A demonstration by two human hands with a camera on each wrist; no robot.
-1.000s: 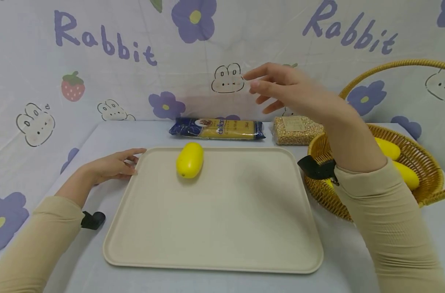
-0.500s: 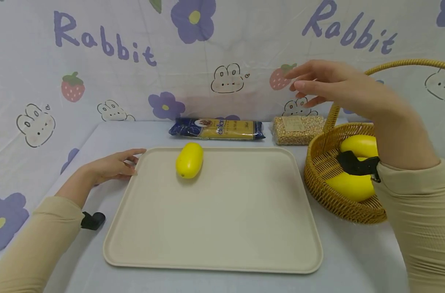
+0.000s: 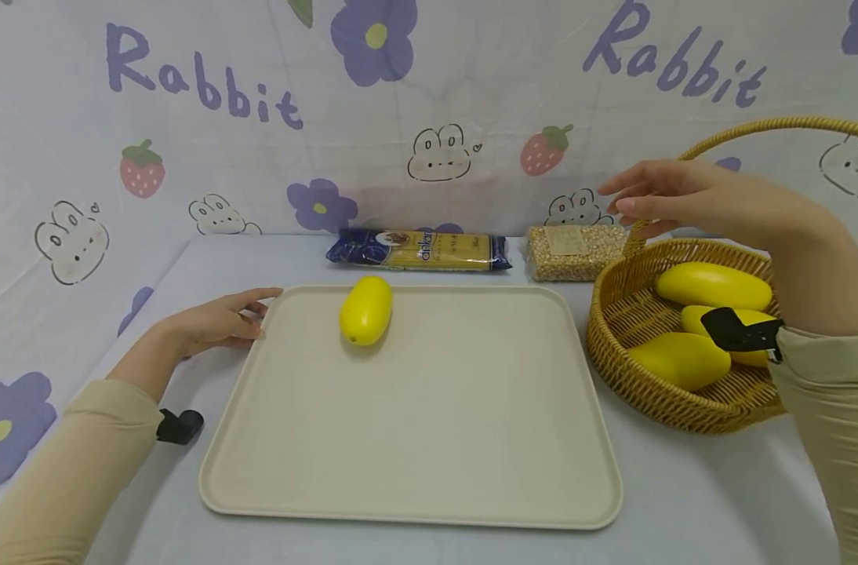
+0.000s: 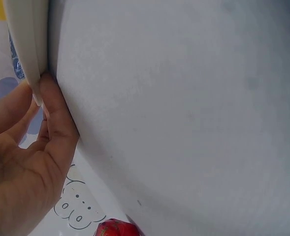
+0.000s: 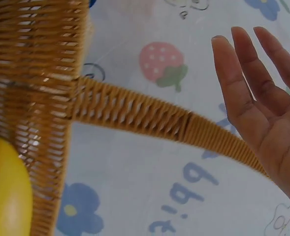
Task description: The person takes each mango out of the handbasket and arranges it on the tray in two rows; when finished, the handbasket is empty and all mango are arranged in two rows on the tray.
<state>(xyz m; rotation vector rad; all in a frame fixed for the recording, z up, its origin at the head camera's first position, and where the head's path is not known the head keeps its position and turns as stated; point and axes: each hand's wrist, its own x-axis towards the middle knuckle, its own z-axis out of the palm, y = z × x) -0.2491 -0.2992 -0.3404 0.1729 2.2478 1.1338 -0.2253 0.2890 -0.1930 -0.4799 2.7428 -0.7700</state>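
Beige rim shows between the thumb and a finger of the left hand [image 3: 213,323], which pinches the tray [image 3: 415,416] at its far left corner. The right hand [image 3: 711,200] is raised over the far part of the wicker basket [image 3: 616,369], wrist bent, its fingers extended loosely with gaps between them. It is near the arched handle [image 5: 135,110]; whether skin and wicker touch I cannot tell.

The tray lies flat and holds one oblong yellow fruit [image 3: 366,311], close to the far edge and left of the middle, its long side pointing roughly away from the person. The basket stands just beside the tray, on the right, and three yellow fruits [image 3: 714,285] show inside: one lying crosswise along the far side, one near the front left wall, and one between them, partly covered by the black wrist mount [image 3: 736,329]. The right sleeve [image 3: 817,408] hides the basket's right part, so its full contents cannot be told.

Behind the tray lies a blue and yellow packet [image 3: 420,249], its label partly readable. To the right of that, close to the basket, is a clear bag [image 3: 577,253] of pale grains with a paper label. Farther back hangs a white cloth [image 3: 259,165] printed with purple flowers, strawberries, rabbit faces and the word "Rabbit".
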